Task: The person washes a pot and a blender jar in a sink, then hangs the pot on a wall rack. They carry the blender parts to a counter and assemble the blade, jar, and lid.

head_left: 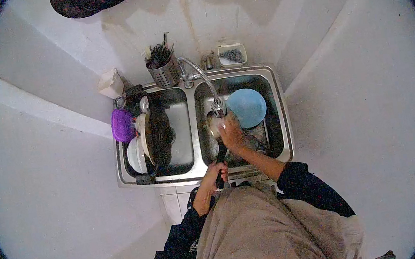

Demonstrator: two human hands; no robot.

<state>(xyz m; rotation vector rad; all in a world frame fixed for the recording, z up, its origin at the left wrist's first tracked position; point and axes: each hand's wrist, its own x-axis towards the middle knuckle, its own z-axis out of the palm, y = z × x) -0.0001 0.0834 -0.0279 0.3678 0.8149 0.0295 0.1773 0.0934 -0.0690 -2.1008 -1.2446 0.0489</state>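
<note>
My left hand (216, 174) is closed around the black handle (221, 153) of a cooking utensil, at the front rim of the sink. The utensil's round, shiny head (214, 126) lies under the faucet spout (219, 107), inside the right basin. Curled over that head is my right hand (231, 133), its fingers pressed against the surface. Whether those fingers also hold a sponge is hidden. Just right of the spout, a light blue plate (248, 108) rests in the same basin.
Dishes (138, 155) stand in a rack along the left basin (181, 148), beside a purple container (123, 125). A perforated metal utensil holder (165, 75) is behind the sink. A small tub with a scouring pad (232, 55) sits at the back right. Walls close in both sides.
</note>
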